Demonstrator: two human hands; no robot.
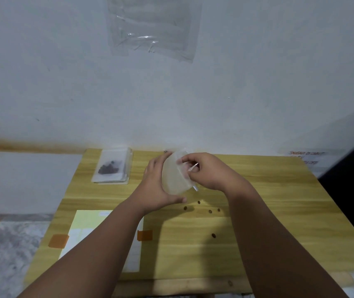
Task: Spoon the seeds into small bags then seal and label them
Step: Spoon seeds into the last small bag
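Head view: both hands (184, 177) hold container (172, 179) mid-table.

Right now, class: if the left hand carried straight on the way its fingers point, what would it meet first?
The left hand points away toward the wall, cupping the clear container. Beyond its fingertips only a short strip of bare table shows, so it would probably meet the wall first, though depth is unclear.

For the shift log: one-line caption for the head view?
Both hands hold a clear container over the wooden table, loose seeds scattered below, filled bag at left.
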